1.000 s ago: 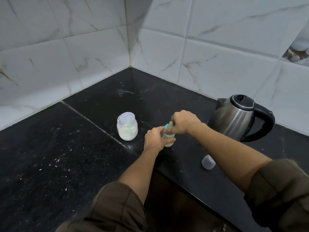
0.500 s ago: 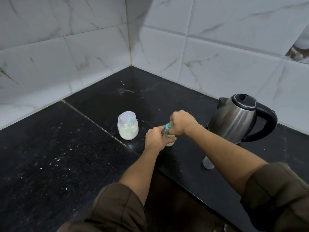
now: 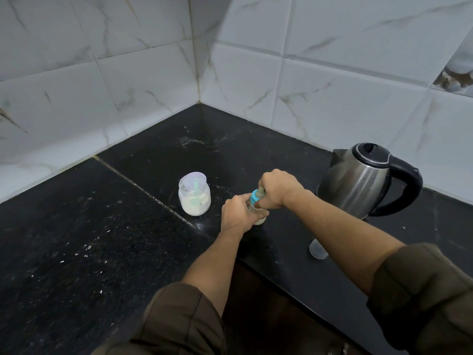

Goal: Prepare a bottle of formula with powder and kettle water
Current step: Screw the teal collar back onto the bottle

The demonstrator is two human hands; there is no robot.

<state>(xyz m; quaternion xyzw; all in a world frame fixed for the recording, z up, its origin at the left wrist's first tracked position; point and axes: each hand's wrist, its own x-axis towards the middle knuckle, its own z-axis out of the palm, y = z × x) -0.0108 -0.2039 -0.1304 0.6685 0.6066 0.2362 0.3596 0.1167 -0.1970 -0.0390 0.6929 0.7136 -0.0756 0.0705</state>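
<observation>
A: Bottle [image 3: 256,212] upright on surface [image 3: 102,239] between jar [image 3: 194,194] and kettle [image 3: 358,180]; pale mix inside.

B: Left hand [image 3: 236,213] fingers wrap its body, right hand [image 3: 277,189] fingers grip the teal collar [image 3: 255,200]. Filling looks done; capping left.

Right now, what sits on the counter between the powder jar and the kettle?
In the head view, the baby bottle stands between the powder jar and the kettle, gripped by the left hand and right hand.

Black speckled counter [image 3: 76,252], white grey-veined marble tiles [image 3: 332,98], teal-collared bottle [image 3: 255,201], steel-and-black kettle [image 3: 358,185].
</observation>
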